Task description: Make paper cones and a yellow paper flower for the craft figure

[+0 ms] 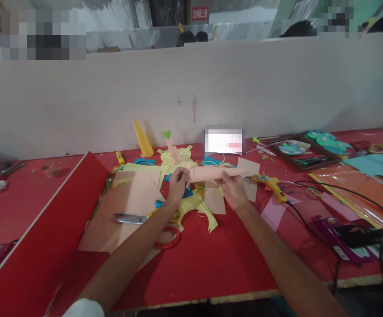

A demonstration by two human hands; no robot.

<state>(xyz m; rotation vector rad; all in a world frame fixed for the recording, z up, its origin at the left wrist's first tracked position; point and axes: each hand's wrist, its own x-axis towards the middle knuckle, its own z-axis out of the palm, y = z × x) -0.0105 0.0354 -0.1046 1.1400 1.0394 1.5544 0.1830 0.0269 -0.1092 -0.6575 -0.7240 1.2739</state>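
Note:
A long pink paper cone [207,173] lies level between my two hands above the middle of the table. My left hand [178,182] is closed on its wide end, where thin cut strips of paper hang down. Nearer the narrow end, my right hand [232,187] pinches the cone from below. Just behind it stands a decorated pink cone [174,151] with a green heart on top and a yellow cut-paper piece around its base. Scissors [130,218] with blades pointing left lie under my left forearm. A yellow cut-paper scrap [194,209] rests below my hands.
A yellow cone [143,140] stands by the white partition [112,97]. Pink paper sheets [135,185] lie at left, beside a raised red board [46,229]. At right are a yellow glue gun [273,185] with a black cord, a framed tray [305,165] and a purple box [339,237].

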